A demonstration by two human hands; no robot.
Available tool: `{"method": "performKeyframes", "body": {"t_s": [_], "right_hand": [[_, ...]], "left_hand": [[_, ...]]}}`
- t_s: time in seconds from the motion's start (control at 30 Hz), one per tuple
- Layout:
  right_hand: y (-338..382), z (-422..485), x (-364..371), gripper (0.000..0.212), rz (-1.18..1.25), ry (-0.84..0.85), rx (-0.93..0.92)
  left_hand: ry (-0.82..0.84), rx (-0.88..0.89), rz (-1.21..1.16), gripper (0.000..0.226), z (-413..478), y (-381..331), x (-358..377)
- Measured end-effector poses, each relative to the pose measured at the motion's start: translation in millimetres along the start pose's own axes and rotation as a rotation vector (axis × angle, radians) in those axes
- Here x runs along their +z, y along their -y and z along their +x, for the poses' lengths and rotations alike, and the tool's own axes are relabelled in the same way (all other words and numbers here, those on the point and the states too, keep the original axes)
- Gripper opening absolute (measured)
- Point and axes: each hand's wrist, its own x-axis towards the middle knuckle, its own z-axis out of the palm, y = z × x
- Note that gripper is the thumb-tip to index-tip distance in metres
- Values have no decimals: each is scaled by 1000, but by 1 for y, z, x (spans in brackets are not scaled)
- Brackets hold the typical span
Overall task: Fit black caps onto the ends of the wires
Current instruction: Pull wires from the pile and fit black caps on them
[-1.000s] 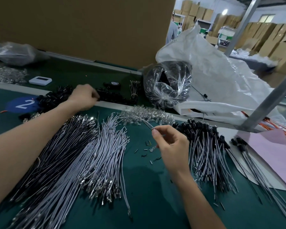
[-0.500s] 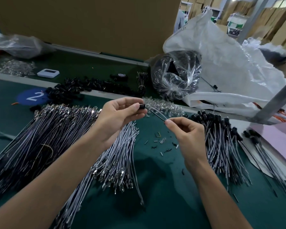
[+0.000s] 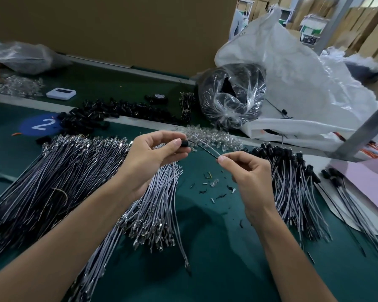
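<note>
- Left hand [image 3: 153, 153]: back from the cap pile [image 3: 109, 110] it reached a second ago; now pinches one cap [image 3: 184, 143].
- Right hand [image 3: 247, 171]: pinches a wire [image 3: 205, 148] above the tabletop [image 3: 216, 247], wire end at the cap; fitting probably under way.
- Clear bag [image 3: 231, 99]: dark contents, kind unclear.
- White sack [image 3: 303, 83]: contents hidden.

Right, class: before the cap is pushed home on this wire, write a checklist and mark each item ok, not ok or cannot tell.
1. Left hand has a pinch grip on the black cap: ok.
2. Right hand pinches the wire: ok.
3. Wire points at the cap: ok.
4. Wire end already inside the cap: cannot tell.
5. Capped wires lie beside the right hand, ready to receive this one: ok.
</note>
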Motion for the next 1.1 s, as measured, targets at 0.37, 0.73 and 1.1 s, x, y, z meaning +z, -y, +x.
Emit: {"method": "performKeyframes", "body": {"t_s": [0.37,0.73,1.1], "right_hand": [[0,0,0,12,-15,-18,-1],[-1,-1,2,9,-28,27,11],[-4,-2,5,9,-38,96,-1]], "left_hand": [[13,19,-67,14,1,1,-1],[83,9,-26,19,-1,5,4],[101,11,37,27,-4,9,6]]}}
